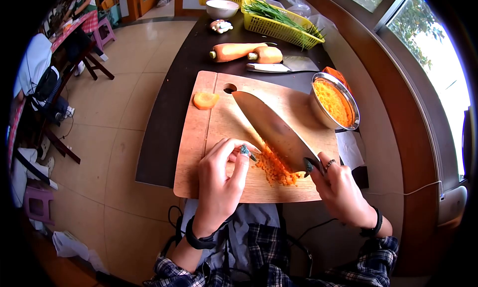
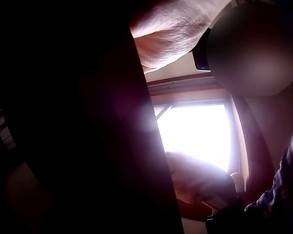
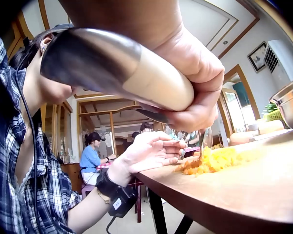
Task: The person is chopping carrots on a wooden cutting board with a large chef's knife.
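Observation:
My right hand (image 1: 343,192) grips a large kitchen knife (image 1: 271,128) by its handle, its broad blade slanting toward the far left over the wooden cutting board (image 1: 194,157). Beneath the blade's near part lies a pile of finely chopped carrot (image 1: 274,170). Left of that pile is my left hand (image 1: 221,170), fingers loosely bent and thumb near the index finger, with nothing visible in its grasp. In the right wrist view the knife's rounded handle (image 3: 156,80) fills the foreground. A carrot chunk (image 1: 205,100) sits at the board's far left. The left wrist view is mostly dark.
A metal bowl (image 1: 321,110) of chopped carrot stands at the board's right edge. Beyond the board lie two carrots (image 1: 234,51) (image 1: 266,54) and another knife (image 1: 301,63). Farther back are a yellow basket (image 1: 259,24) of green stalks and a white bowl (image 1: 222,9).

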Motion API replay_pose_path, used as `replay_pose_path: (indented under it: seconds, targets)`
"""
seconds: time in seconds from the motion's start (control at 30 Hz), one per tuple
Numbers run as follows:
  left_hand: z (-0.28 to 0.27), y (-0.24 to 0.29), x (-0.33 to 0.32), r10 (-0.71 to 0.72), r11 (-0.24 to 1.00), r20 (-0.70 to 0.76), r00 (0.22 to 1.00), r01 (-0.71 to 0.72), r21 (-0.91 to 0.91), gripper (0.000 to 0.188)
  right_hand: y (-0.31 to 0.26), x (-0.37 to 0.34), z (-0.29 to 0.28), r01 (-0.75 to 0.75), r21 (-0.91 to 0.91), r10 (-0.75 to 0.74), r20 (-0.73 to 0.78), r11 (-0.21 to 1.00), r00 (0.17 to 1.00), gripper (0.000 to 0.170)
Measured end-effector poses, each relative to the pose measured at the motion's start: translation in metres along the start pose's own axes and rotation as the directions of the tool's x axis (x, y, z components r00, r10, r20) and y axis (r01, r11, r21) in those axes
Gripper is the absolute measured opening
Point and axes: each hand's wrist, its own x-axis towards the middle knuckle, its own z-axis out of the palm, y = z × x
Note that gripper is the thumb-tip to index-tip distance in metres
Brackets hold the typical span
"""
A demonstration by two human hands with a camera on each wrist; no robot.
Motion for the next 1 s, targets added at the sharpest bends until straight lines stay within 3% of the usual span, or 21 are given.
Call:
replay_pose_path:
  seconds: [0.07,0.13,0.17,0.27,0.33,0.4,0.53,0.63,1.0]
  targets:
    - [0.000,0.000,0.000,-0.004,1.000,-0.002,1.000,0.004,0.002,0.015,0.001,0.000,0.001,-0.010,0.000,0.010,0.005,1.000,1.000,0.014]
    - [0.001,-0.002,0.000,0.019,1.000,-0.003,1.000,-0.019,-0.007,0.015,0.005,-0.001,0.007,0.080,-0.002,-0.080,-0.095,0.997,0.992,0.014]
    - [0.001,-0.002,0.000,0.020,1.000,-0.002,1.000,-0.020,-0.007,0.015,0.006,0.001,0.006,0.049,-0.038,-0.050,-0.024,0.998,0.998,0.014]
    - [0.000,-0.001,0.000,0.019,1.000,0.001,1.000,-0.019,0.018,0.015,0.000,0.000,0.001,0.005,0.005,-0.005,-0.026,1.000,1.000,0.015]
    - [0.000,0.000,0.001,0.012,0.999,0.003,1.000,-0.012,0.035,0.015,0.002,0.000,0.004,0.043,0.003,-0.042,-0.062,0.999,0.997,0.015]
    - [0.000,0.000,0.000,0.011,0.999,-0.002,1.000,-0.011,0.045,0.015,0.002,0.000,0.006,0.050,-0.043,-0.050,0.015,0.998,0.999,0.015]
    - [0.000,-0.001,0.000,0.019,0.999,-0.005,1.000,-0.018,0.027,0.015,0.000,-0.002,0.004,0.069,-0.025,-0.070,-0.064,0.997,0.995,0.016]
    - [0.001,-0.003,0.000,0.037,0.998,-0.004,0.999,-0.037,0.046,0.015,0.003,0.000,0.005,0.057,-0.048,-0.056,0.027,0.997,0.998,0.015]
    - [0.000,-0.003,0.000,0.027,0.999,-0.006,1.000,-0.026,0.043,0.015,-0.002,-0.003,0.003,0.023,-0.038,-0.023,0.005,0.999,1.000,0.014]
